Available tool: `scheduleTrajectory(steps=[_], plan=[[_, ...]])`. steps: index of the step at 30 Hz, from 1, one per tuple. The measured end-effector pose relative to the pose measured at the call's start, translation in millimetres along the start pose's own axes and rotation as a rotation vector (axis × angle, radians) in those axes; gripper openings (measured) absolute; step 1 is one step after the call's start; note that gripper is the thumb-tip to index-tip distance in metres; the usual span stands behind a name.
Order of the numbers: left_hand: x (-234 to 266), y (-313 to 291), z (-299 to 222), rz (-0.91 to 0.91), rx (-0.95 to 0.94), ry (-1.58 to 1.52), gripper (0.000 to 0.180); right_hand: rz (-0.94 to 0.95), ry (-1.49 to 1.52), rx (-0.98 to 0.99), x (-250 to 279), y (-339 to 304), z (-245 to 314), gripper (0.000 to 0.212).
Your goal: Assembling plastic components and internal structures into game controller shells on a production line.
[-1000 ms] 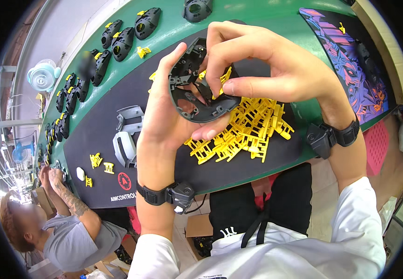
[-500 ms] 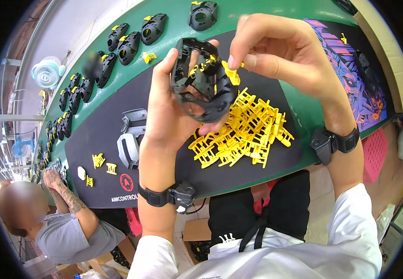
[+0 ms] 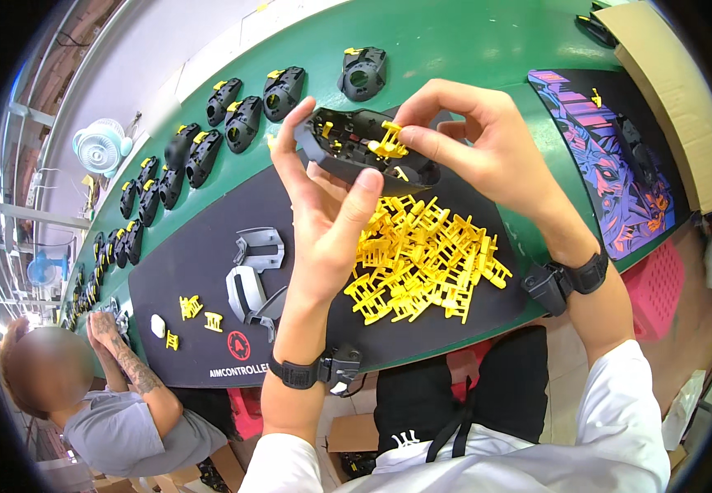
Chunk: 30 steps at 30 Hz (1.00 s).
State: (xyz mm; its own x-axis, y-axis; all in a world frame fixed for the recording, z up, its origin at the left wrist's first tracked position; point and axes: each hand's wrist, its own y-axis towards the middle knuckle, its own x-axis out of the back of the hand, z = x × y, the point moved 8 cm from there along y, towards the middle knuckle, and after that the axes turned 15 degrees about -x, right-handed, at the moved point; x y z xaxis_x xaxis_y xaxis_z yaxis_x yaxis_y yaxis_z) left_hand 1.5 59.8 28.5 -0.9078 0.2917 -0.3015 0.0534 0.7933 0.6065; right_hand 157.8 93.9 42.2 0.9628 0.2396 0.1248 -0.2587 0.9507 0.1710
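My left hand (image 3: 323, 226) holds a black molded plastic shell (image 3: 333, 164) above the mat, thumb on its near side and fingers around its far left side. The hollow inside faces up and shows small yellow pieces. In my right hand (image 3: 483, 156), thumb and index finger pinch a yellow plastic clip (image 3: 390, 141) over the shell's opening. Whether the clip touches the shell I cannot tell. Below both hands lies a heap of similar yellow plastic clips (image 3: 422, 267) on the dark mat (image 3: 183, 271).
Rows of black shells with yellow tabs (image 3: 282, 94) line the green table (image 3: 438, 49). Grey curved pieces (image 3: 247, 292) and several loose yellow clips (image 3: 214, 321) lie left. A colorful mat (image 3: 611, 181) and cardboard box (image 3: 689, 107) stand right. Another person (image 3: 142, 419) works at left.
The shell has tipped from nearly upright to lying flatter, opening upward. My right hand has moved down and slightly left, bringing the yellow clip from the shell's right edge to over its opening.
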Motion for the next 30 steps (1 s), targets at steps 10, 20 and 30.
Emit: scheduleTrajectory(steps=[10,20,30], plan=[[-8,-5,1,0.075,-0.006,0.068,0.08,-0.208,-0.239,0.217,4,-6,18,0.012],[-7,-7,3,0.086,0.017,0.037,0.08,-0.214,-0.288,0.34,2,-9,25,0.013],[0,-12,16,0.06,0.288,-0.148,0.074,0.228,0.222,-0.03,-9,9,-8,0.015]])
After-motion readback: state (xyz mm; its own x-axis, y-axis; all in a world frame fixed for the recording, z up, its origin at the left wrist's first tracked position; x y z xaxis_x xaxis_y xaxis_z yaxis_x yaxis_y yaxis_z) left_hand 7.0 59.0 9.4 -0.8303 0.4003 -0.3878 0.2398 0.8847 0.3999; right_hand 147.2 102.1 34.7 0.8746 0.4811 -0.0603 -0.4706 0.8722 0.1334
